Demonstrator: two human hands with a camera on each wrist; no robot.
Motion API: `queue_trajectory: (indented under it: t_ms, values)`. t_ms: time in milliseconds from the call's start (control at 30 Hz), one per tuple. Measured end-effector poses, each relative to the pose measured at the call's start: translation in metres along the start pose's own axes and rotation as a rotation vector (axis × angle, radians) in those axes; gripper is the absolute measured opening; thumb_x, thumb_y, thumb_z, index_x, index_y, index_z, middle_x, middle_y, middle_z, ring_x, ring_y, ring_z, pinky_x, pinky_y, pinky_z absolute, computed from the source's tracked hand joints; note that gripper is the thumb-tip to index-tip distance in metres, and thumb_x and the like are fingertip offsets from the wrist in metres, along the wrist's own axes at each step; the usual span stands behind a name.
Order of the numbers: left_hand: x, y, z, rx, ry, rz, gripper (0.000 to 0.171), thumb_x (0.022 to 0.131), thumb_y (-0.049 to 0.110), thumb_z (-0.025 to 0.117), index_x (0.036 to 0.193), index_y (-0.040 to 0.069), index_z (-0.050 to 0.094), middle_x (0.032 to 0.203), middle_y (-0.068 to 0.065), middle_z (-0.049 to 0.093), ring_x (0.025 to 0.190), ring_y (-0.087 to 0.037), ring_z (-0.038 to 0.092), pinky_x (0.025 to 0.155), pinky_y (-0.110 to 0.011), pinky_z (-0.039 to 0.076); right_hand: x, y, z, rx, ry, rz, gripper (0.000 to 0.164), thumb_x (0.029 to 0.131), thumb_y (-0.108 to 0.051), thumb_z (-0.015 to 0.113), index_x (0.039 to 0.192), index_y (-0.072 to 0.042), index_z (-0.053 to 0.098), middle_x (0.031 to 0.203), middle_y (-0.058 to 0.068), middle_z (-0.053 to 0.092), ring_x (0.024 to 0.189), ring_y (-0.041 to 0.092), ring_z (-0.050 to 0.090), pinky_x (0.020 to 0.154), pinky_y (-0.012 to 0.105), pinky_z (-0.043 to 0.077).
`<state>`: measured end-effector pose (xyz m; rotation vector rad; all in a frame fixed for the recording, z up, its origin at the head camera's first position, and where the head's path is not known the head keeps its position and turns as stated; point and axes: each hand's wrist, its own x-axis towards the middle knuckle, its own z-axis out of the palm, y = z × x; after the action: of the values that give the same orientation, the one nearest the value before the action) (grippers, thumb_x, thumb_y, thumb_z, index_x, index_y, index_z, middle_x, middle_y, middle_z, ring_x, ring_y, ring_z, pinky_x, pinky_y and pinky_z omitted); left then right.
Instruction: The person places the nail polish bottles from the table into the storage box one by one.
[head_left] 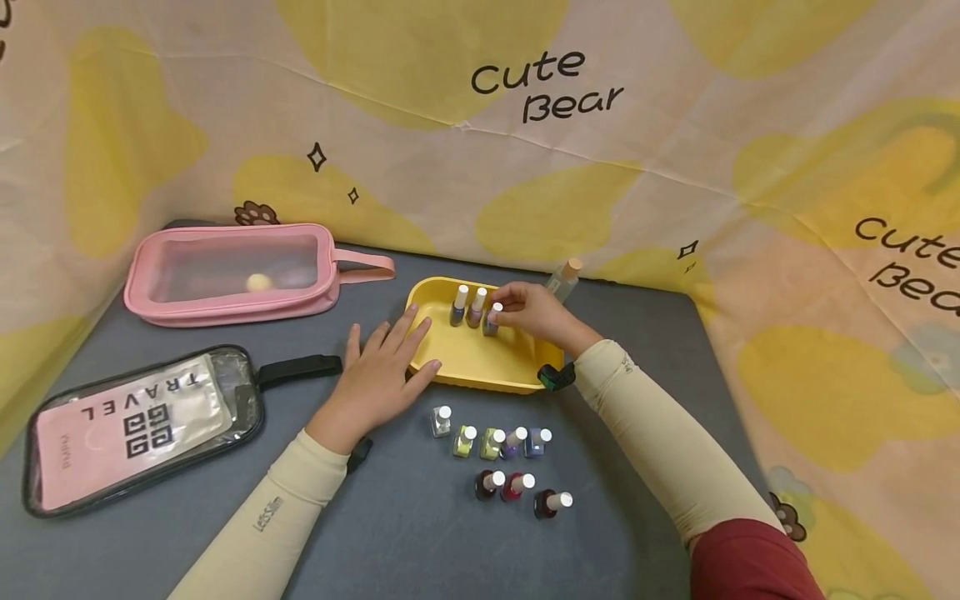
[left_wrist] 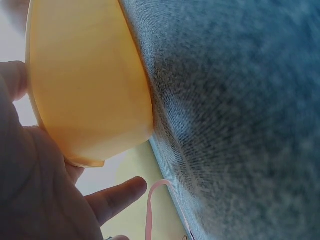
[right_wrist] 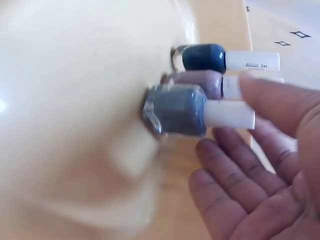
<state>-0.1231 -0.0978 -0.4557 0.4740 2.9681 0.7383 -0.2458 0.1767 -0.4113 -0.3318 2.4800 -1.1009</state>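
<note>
Inside the yellow tray [head_left: 480, 385], three nail polish bottles stand in a row: a dark blue bottle [right_wrist: 202, 57], a mauve bottle [right_wrist: 200, 80] and a grey-blue bottle [right_wrist: 177, 110]. My right hand [head_left: 536, 312] is at the white cap of the grey-blue one, nearest of the three to it. In the right wrist view its thumb and relaxed fingers stand apart around that cap, not visibly gripping it. My left hand [head_left: 381, 379] rests at the tray's left end with fingers spread and straight. The left wrist view shows its thumb by the tray wall [left_wrist: 90, 85].
Several nail polish bottles stand before the tray: a clear bottle [head_left: 441, 422], yellow-green, purple and dark red ones [head_left: 546, 503]. A pink pouch [head_left: 225, 312] and a clear black-edged pouch [head_left: 142, 425] lie left. A peach-capped bottle [head_left: 561, 283] stands behind the right hand.
</note>
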Motion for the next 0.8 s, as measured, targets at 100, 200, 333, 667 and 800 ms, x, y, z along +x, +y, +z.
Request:
queue_trajectory:
  t_ms: [100,200,333,667,800]
  values:
    - [0.001,-0.001,0.002,0.001,-0.001,-0.001,0.074,0.109,0.058,0.046,0.17,0.02,0.028,0.178,-0.004,0.012,0.153,-0.048,0.028,0.121,-0.071,-0.004,-0.007,-0.006,-0.006,-0.003,0.016,-0.018,0.04,0.1,-0.022,0.078,0.135,-0.005,0.068,0.136,0.012,0.068,0.127,0.029,0.063,0.109,0.044,0.049]
    - [0.001,-0.002,0.002,0.005,-0.004,-0.001,0.074,0.11,0.058,0.045,0.171,0.02,0.026,0.178,-0.004,0.011,0.154,-0.048,0.028,0.121,-0.071,-0.004,-0.017,-0.011,-0.014,0.01,0.043,-0.048,0.041,0.102,-0.023,0.076,0.138,-0.006,0.067,0.138,0.01,0.067,0.13,0.029,0.063,0.11,0.045,0.049]
    - [0.002,-0.002,0.002,0.003,-0.003,0.002,0.074,0.11,0.058,0.045,0.171,0.02,0.026,0.178,-0.004,0.011,0.153,-0.048,0.028,0.121,-0.071,-0.005,-0.036,-0.016,-0.026,0.036,0.079,-0.083,0.045,0.103,-0.028,0.074,0.142,-0.006,0.066,0.141,0.01,0.066,0.131,0.026,0.062,0.109,0.045,0.05]
    - [0.0,0.003,0.001,0.003,-0.006,-0.001,0.073,0.11,0.056,0.045,0.17,0.019,0.027,0.178,-0.005,0.013,0.153,-0.048,0.029,0.121,-0.072,-0.003,-0.135,-0.014,-0.03,0.055,0.212,-0.097,0.04,0.102,-0.024,0.075,0.138,-0.008,0.068,0.139,0.009,0.067,0.131,0.027,0.063,0.107,0.044,0.051]
    - [-0.001,0.003,0.001,-0.003,-0.001,-0.004,0.073,0.11,0.055,0.046,0.17,0.018,0.027,0.178,-0.006,0.013,0.153,-0.048,0.029,0.121,-0.071,-0.003,-0.177,-0.002,-0.016,0.079,0.27,-0.142,0.036,0.101,-0.021,0.076,0.135,-0.009,0.07,0.135,0.007,0.069,0.127,0.025,0.066,0.102,0.032,0.053]
